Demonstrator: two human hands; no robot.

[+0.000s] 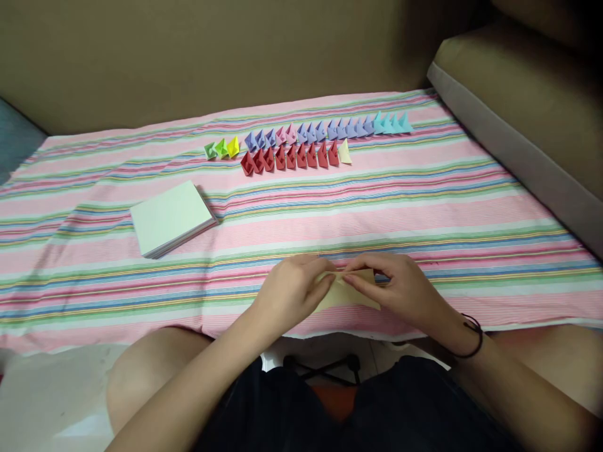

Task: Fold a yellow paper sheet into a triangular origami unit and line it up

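Observation:
A pale yellow sheet of paper (351,294) lies near the front edge of the striped cloth, between my two hands. My left hand (294,285) pinches its upper edge, thumb and fingers pressed together. From the other side my right hand (393,282) also pinches that edge, close to the left fingertips. The paper's lower part hangs flat toward me, and its left end is partly hidden by my left hand. A dark band circles my right wrist.
Folded paper boats stand in rows at the back: red ones (301,157), purple ones (351,129), light blue ones (393,123), a cream one (345,152) and a yellow one (233,147). A paper stack (172,216) lies left on the striped cloth (400,220). A cushioned armrest (518,125) bounds the right.

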